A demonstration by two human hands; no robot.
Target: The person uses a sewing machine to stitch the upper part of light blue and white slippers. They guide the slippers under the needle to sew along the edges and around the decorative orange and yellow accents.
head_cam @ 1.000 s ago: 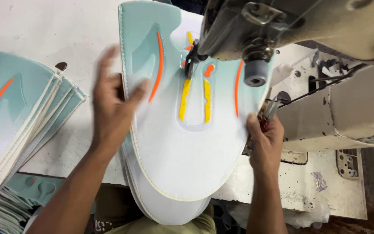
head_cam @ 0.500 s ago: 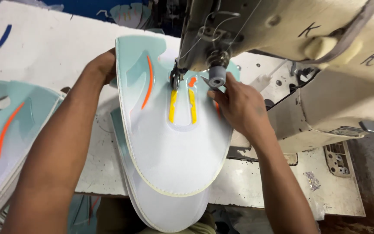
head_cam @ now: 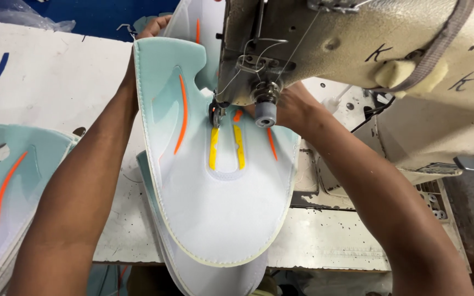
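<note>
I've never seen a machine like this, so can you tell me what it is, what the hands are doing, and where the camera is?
The camera sits on the person's head and looks down, so you see their own two arms. The big beige thing is a sewing machine; its needle part comes down in the middle. Under it lies a flat shoe piece, pale mint and white with orange and yellow stripes. The left hand holds its far edge. The right hand rests on it beside the needle, partly hidden behind the machine. More pieces lie underneath, and a stack waits at the left on the white table.
</note>
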